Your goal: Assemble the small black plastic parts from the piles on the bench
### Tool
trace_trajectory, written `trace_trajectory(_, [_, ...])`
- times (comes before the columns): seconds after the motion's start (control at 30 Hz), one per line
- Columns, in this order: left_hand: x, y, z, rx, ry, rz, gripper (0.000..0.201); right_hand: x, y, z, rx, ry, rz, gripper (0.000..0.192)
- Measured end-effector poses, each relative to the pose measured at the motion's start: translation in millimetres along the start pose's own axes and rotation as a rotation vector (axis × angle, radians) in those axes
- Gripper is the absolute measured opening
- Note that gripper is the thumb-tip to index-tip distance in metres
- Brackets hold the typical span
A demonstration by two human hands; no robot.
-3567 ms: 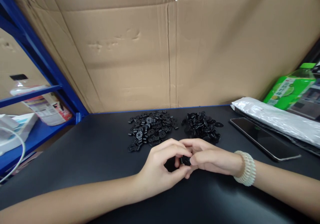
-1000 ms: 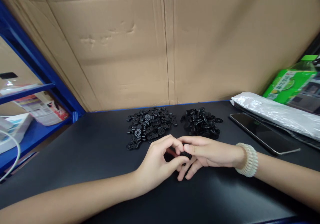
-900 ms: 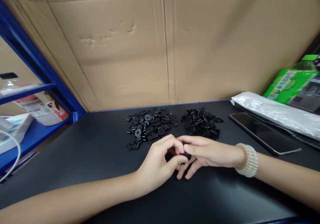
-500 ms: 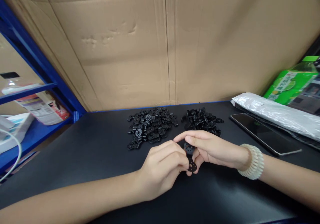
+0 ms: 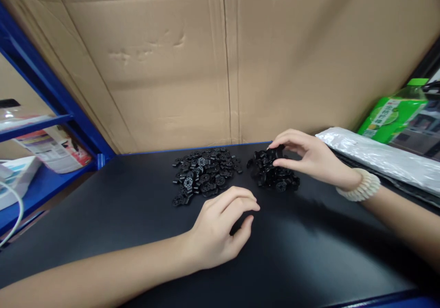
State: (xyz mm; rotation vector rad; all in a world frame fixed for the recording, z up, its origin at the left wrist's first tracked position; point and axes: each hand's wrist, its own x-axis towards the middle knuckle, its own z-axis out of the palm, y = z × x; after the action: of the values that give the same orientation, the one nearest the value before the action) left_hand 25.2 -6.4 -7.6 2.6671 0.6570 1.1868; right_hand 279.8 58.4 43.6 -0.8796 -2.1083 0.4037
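right hand (image 5: 302,159) is now pinching a black part (image 5: 275,153) over the right pile (image 5: 273,175), having left center; left hand (image 5: 220,228) is resting loosely curled, empty, on the desk (image 5: 103,216).

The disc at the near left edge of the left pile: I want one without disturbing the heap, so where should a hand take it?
Pinch the stray disc across its rim, coming from above and the near side. It lies flat on the table, slightly apart from the left pile, and the left hand is closest.

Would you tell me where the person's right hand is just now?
In the head view, the right hand is over the right-hand pile of black parts, fingertips on its top, near the plastic-wrapped bundle.
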Motion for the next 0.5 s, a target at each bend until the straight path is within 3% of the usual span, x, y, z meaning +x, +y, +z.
trace_trajectory(0.13, [0, 1, -0.9, 0.024, -0.066, 0.007, 0.024, 2, 28, -6, -0.069, -0.037, -0.004, 0.033])
trace_trajectory(0.23, [1, 0, -0.9, 0.04, -0.112, -0.003, 0.022, 2, 33, -4, -0.037, -0.092, -0.003, 0.035])
trace_trajectory(0.37, [3, 1, -0.2, 0.079, -0.205, -0.081, 0.022, 1, 18, 5, -0.001, -0.011, 0.016, 0.026])
trace_trajectory(0.5, [1, 4, 0.4, 0.189, -0.295, -0.151, 0.023, -7, -16, 27, 0.115, 0.069, 0.075, 0.015])
